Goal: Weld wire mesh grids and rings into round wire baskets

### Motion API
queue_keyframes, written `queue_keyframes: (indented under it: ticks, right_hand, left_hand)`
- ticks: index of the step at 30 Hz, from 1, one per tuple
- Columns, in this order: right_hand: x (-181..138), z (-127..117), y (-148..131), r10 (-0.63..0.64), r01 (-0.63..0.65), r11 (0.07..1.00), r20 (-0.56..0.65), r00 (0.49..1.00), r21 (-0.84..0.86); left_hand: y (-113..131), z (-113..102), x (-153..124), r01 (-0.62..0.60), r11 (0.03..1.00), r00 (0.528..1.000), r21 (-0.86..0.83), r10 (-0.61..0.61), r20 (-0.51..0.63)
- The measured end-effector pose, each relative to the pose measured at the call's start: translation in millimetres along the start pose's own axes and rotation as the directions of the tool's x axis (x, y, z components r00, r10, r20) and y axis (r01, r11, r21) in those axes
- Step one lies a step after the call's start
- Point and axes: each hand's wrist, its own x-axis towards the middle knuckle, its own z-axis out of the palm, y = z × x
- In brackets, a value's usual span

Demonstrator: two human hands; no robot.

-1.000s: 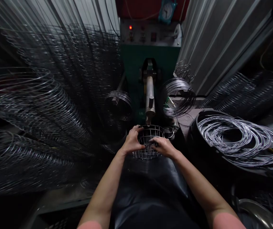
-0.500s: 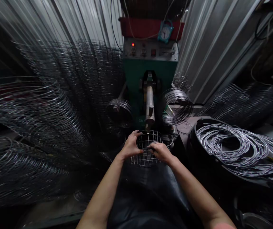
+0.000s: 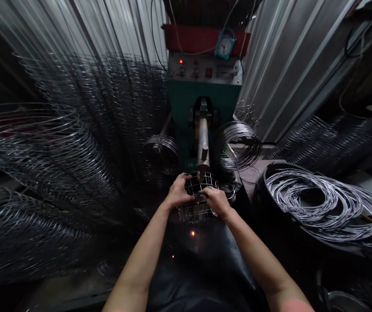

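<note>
A small round wire basket point(image 3: 196, 208) is held under the metal arm point(image 3: 203, 145) of a green welding machine point(image 3: 204, 93). My left hand point(image 3: 178, 193) grips the basket's left rim with curled fingers. My right hand point(image 3: 217, 200) is closed on its right front edge. The arm's tip meets the basket's top rim. Orange sparks point(image 3: 191, 233) glow just below the basket, above my dark apron point(image 3: 202, 264).
Large stacks of wire rings point(image 3: 43, 156) fill the left side. A black tub point(image 3: 264, 190) at the right holds loose wire hoops point(image 3: 322, 201). Smaller ring bundles point(image 3: 243, 138) hang on both sides of the machine. Corrugated metal walls stand behind.
The basket has been pushed a little forward and up against the machine's arm tip. Sparks have appeared below it. Both hands kept their grip.
</note>
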Motion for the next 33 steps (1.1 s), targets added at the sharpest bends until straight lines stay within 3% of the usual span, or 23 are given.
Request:
queue_keyframes:
  ticks: [8, 14, 19, 25, 30, 33]
  right_hand:
    - [-0.8, 4.2, 5.6, -0.022, 0.023, 1.000, -0.057, 0.998, 0.009]
    - [8.3, 2.9, 6.4, 0.011, -0.013, 0.995, -0.017, 1.000, -0.094]
    - [12.2, 2.8, 4.1, 0.007, -0.010, 0.998, -0.052, 0.999, -0.056]
    - [-34.1, 21.5, 12.2, 0.060, -0.012, 0.981, -0.245, 0.968, 0.192]
    - [-90.7, 52.7, 32.4, 0.151, -0.116, 0.945, -0.093, 0.984, 0.305]
    - [-109.2, 60.3, 43.0, 0.232, -0.201, 0.918, -0.049, 0.972, 0.343]
  left_hand:
    - [-0.8, 7.6, -0.9, 0.005, 1.000, 0.998, -0.021, -0.007, -0.057]
    - [3.3, 2.8, 6.0, 0.107, 0.993, 0.994, 0.052, -0.105, -0.036]
    - [3.6, -1.5, 10.0, 0.142, 0.988, 0.990, 0.054, -0.142, 0.007]
    - [-2.0, 0.8, 15.4, 0.114, 0.993, 0.993, 0.036, -0.114, 0.002]
    - [-9.6, 3.9, 28.2, 0.123, 0.990, 0.992, 0.064, -0.120, -0.051]
    - [-14.3, 3.9, 32.4, 0.157, 0.987, 0.987, 0.038, -0.155, -0.050]
